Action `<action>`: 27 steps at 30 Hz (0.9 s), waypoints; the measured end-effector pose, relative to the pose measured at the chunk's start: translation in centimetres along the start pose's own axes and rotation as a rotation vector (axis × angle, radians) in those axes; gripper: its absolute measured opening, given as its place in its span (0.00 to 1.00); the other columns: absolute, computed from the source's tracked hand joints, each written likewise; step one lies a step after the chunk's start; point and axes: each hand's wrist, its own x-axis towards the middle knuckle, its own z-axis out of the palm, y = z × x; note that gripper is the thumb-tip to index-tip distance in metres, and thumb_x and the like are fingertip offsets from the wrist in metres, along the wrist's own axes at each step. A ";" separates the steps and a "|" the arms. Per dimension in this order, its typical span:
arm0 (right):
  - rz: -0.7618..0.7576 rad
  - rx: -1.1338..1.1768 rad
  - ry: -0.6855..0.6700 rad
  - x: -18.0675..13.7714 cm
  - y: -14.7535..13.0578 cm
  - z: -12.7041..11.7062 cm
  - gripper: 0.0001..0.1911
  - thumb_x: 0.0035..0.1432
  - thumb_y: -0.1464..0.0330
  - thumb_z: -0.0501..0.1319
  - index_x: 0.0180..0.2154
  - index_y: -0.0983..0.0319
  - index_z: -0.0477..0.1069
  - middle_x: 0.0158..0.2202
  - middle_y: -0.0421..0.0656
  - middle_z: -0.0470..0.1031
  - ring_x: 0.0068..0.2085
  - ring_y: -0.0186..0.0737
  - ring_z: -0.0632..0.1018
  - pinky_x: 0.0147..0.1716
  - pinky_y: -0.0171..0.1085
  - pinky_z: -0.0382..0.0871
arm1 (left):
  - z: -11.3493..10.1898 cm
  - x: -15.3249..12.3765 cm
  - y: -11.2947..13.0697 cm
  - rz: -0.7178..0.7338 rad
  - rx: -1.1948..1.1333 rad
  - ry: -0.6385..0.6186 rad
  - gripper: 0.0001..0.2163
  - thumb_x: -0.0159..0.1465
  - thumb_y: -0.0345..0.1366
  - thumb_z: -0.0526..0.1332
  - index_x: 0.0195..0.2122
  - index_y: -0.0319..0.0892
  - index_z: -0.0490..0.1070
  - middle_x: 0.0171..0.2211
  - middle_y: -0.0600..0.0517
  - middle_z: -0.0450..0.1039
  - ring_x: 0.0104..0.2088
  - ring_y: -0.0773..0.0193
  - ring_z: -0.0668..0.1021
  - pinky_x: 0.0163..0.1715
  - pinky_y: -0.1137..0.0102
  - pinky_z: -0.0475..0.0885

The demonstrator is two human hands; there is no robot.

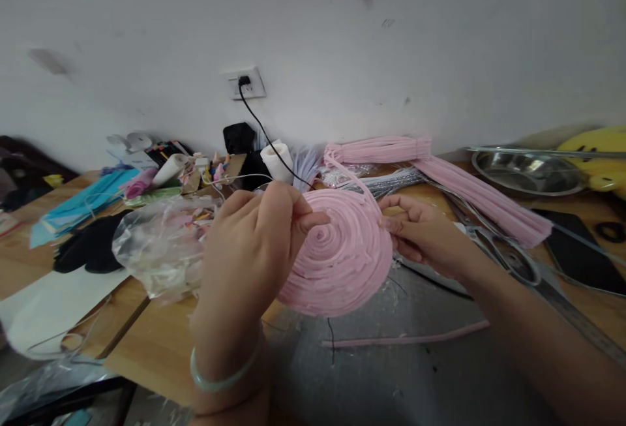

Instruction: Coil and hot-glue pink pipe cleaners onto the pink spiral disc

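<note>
A flat spiral disc of pink pipe cleaners [347, 276] is held up above a grey mat [352, 387], its face tilted toward me. My left hand [249, 250] is closed on the disc from the left, thumb and fingers near its centre. At the right rim, my right hand [430, 233] pinches the disc's edge beside a loose pink strand that rises from the rim toward the back. Exactly what its fingertips grip is partly hidden. Below, a single pink pipe cleaner [405, 340] lies on the mat, with a thin dark wire crossing its left end.
Bundles of pink pipe cleaners [484, 201] lie behind and to the right. Scissors [508, 259], a metal ruler [581, 321], a black phone [587, 250] and a steel bowl [528, 168] are at right. A plastic bag [151, 243] sits left. A black cable [264, 129] runs from the wall socket.
</note>
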 end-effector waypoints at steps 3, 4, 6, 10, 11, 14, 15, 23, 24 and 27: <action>-0.004 -0.001 -0.006 0.0 0.0 0.0 0.17 0.52 0.59 0.67 0.37 0.61 0.64 0.16 0.29 0.66 0.11 0.20 0.58 0.09 0.25 0.41 | -0.1 -0.1 0.1 -0.010 0.049 -0.015 0.12 0.68 0.45 0.54 0.30 0.44 0.60 0.22 0.57 0.68 0.22 0.65 0.69 0.29 0.68 0.61; -0.005 -0.002 -0.008 0.0 0.0 -0.1 0.18 0.52 0.59 0.67 0.37 0.61 0.64 0.16 0.29 0.66 0.11 0.20 0.58 0.09 0.24 0.41 | -0.2 -0.1 0.2 -0.010 0.040 -0.024 0.11 0.68 0.43 0.54 0.31 0.44 0.62 0.23 0.56 0.68 0.23 0.64 0.70 0.29 0.68 0.61; -0.002 -0.002 -0.008 0.0 0.0 -0.1 0.18 0.52 0.59 0.67 0.37 0.61 0.64 0.16 0.29 0.66 0.12 0.20 0.58 0.09 0.24 0.41 | -0.5 -0.1 0.3 0.000 -0.058 -0.064 0.08 0.68 0.38 0.55 0.31 0.44 0.64 0.24 0.56 0.70 0.26 0.64 0.71 0.30 0.68 0.61; 0.000 0.008 -0.012 -0.2 0.0 -0.1 0.18 0.52 0.59 0.67 0.37 0.61 0.64 0.17 0.29 0.66 0.12 0.20 0.58 0.09 0.24 0.42 | -1.2 0.1 0.8 0.106 -0.396 -0.243 0.07 0.68 0.30 0.53 0.38 0.46 0.69 0.31 0.57 0.75 0.33 0.66 0.74 0.36 0.68 0.62; 0.000 0.010 -0.014 -0.2 0.0 -0.1 0.18 0.51 0.59 0.67 0.37 0.61 0.64 0.17 0.29 0.67 0.12 0.20 0.58 0.09 0.24 0.42 | -1.2 0.2 0.9 0.138 -0.434 -0.292 0.08 0.68 0.28 0.52 0.40 0.47 0.69 0.35 0.57 0.76 0.36 0.66 0.75 0.38 0.67 0.62; 0.001 0.007 -0.012 -0.3 0.0 0.0 0.18 0.51 0.59 0.68 0.38 0.61 0.64 0.17 0.30 0.67 0.12 0.20 0.58 0.09 0.24 0.43 | -1.2 0.5 0.9 0.218 -0.429 -0.440 0.10 0.67 0.28 0.53 0.44 0.47 0.69 0.42 0.56 0.76 0.43 0.63 0.74 0.46 0.63 0.60; 0.000 0.004 -0.010 -0.3 0.0 0.0 0.18 0.51 0.59 0.68 0.38 0.61 0.64 0.17 0.29 0.67 0.12 0.21 0.58 0.09 0.24 0.43 | -1.1 0.6 0.9 0.237 -0.415 -0.475 0.09 0.67 0.29 0.53 0.44 0.47 0.69 0.43 0.56 0.75 0.44 0.62 0.74 0.48 0.62 0.59; 0.024 -0.022 -0.014 -0.1 -0.2 0.1 0.17 0.53 0.60 0.66 0.37 0.60 0.63 0.14 0.28 0.65 0.11 0.21 0.55 0.08 0.23 0.41 | -0.6 0.5 1.7 0.257 -0.260 -0.565 0.10 0.70 0.35 0.48 0.38 0.44 0.69 0.37 0.54 0.73 0.40 0.60 0.72 0.48 0.57 0.58; 0.023 -0.025 -0.014 -0.1 -0.3 0.1 0.16 0.53 0.60 0.66 0.37 0.60 0.63 0.13 0.28 0.65 0.11 0.21 0.55 0.08 0.23 0.41 | -0.6 0.5 1.8 0.272 -0.228 -0.562 0.11 0.70 0.35 0.47 0.38 0.44 0.68 0.37 0.53 0.73 0.40 0.59 0.72 0.47 0.57 0.59; 0.020 -0.029 -0.015 -0.2 -0.2 0.1 0.16 0.53 0.60 0.66 0.37 0.60 0.63 0.13 0.28 0.64 0.11 0.21 0.55 0.08 0.24 0.40 | -0.6 0.4 1.9 0.295 -0.154 -0.530 0.12 0.70 0.33 0.44 0.37 0.42 0.67 0.36 0.51 0.72 0.38 0.58 0.71 0.44 0.57 0.61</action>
